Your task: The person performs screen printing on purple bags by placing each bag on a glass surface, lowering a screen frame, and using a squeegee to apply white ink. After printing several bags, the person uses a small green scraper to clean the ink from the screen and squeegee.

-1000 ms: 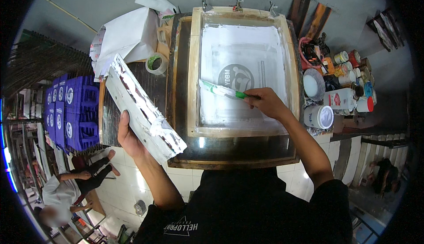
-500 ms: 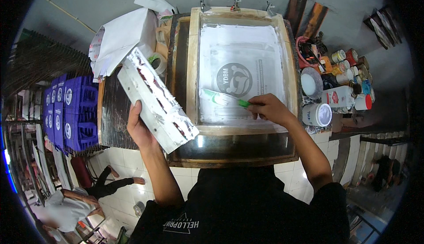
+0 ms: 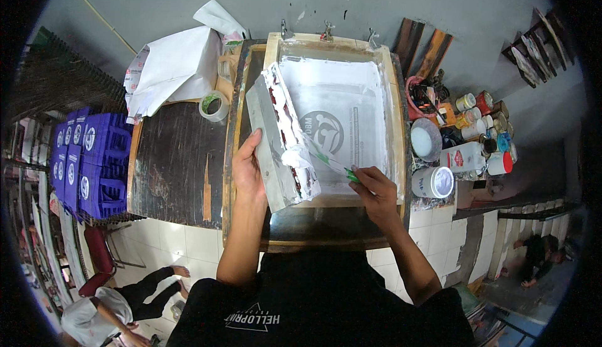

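My left hand point(image 3: 249, 168) grips a wide grey squeegee point(image 3: 266, 146), held tilted over the left side of a wooden-framed printing screen point(image 3: 396, 140). Thick white ink point(image 3: 293, 157) coats the squeegee's blade edge, with dark red patches showing through. Between the fingers of my right hand point(image 3: 376, 191) is the handle of a green-and-white spatula point(image 3: 338, 166). Its far end lies at the inked edge; whether it touches there I cannot make out. White ink lines the screen's mesh point(image 3: 370, 90), around a round grey logo point(image 3: 325, 132) partly covered by the squeegee.
Right of the screen stand an open white ink tub point(image 3: 434, 182), a bowl point(image 3: 426, 141) and several jars. Left are a tape roll point(image 3: 214, 105), white paper point(image 3: 179, 64) and stacked purple printed bags point(image 3: 103, 152). One person point(image 3: 100, 319) sits lower left, another point(image 3: 539, 256) far right.
The squeegee in my left hand has moved right, over the screen. The spatula's end, earlier above the mesh, is now at the squeegee's inked edge. The whole view has shifted slightly.
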A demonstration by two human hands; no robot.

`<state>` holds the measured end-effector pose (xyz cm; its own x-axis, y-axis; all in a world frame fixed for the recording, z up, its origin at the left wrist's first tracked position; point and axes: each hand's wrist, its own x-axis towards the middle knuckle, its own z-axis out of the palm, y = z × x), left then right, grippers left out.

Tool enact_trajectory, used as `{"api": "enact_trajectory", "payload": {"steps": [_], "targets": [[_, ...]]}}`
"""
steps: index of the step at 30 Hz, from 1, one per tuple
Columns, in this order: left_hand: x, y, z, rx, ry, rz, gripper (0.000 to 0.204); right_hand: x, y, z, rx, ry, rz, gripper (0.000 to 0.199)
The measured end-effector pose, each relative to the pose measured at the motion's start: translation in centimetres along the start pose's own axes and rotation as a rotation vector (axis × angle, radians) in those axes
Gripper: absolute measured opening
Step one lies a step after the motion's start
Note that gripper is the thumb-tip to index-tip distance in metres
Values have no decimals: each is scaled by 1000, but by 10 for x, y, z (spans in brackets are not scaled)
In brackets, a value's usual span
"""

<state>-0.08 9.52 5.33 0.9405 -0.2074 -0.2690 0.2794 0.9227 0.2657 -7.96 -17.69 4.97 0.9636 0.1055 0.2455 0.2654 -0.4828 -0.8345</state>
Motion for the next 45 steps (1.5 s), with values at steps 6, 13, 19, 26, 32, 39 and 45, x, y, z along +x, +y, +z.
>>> {"api": "enact_trajectory", "payload": {"steps": [6,13,19,26,32,39,45], "targets": [[-3,5,12,106,57,104,45,9,28,-73,-369,58,-81,32],[-30,12,25,243,-12,321,48,160,17,-177,-1305,-56,-265,28],[-58,2,17,224,88,445,50,306,24,-155,-1343,-387,-537,26],[-71,-2,-1,293,225,538,49,325,26,-123,-1326,-476,-790,23],[-61,4,3,267,199,481,49,261,17,-118,-1381,-504,-883,21],[-39,9,8,268,74,360,46,234,9,-121,-1434,-510,-817,11],[-36,7,10,308,68,325,50,220,-10,-115,-1439,-543,-691,10]]}}
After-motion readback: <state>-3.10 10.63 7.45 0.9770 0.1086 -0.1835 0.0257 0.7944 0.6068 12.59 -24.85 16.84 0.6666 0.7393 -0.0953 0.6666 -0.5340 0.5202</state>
